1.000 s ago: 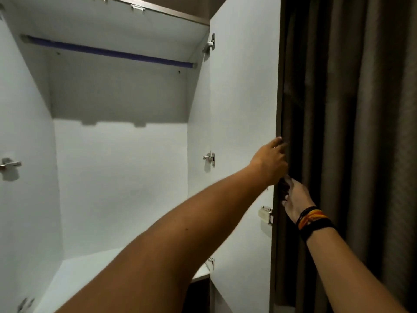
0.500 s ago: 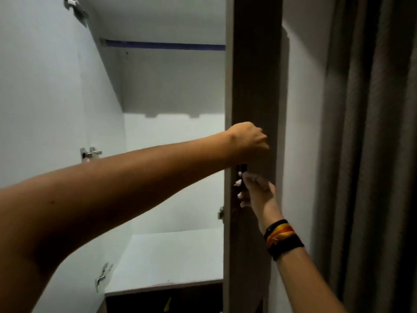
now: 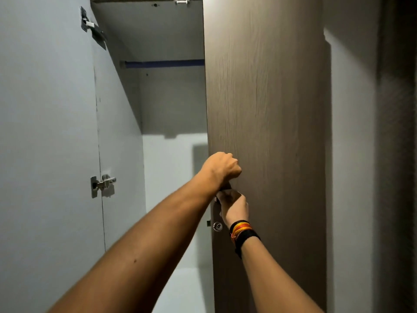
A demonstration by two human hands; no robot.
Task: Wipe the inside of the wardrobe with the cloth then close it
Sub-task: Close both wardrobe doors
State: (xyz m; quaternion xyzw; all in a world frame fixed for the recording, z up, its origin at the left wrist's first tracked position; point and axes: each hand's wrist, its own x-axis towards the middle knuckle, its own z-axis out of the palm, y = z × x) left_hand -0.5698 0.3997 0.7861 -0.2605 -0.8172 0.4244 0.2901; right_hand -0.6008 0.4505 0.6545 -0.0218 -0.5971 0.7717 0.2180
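Observation:
The wardrobe's right door, brown wood-grain outside, stands swung most of the way across the opening. My left hand is closed on the door's left edge at a dark handle. Just below it, my right hand, with banded wristbands, grips the same edge. A round lock sits under my right hand. The white wardrobe interior shows through the remaining gap, with a blue hanging rail near the top. No cloth is visible.
The left door hangs open, white inner face toward me, with metal hinges along its edge. A white shelf floor lies low inside. A pale wall and dark curtain edge are at the right.
The right door has swung from wide open toward shut, its brown outer face now turned to me. Both hands stayed on its edge and moved left with it.

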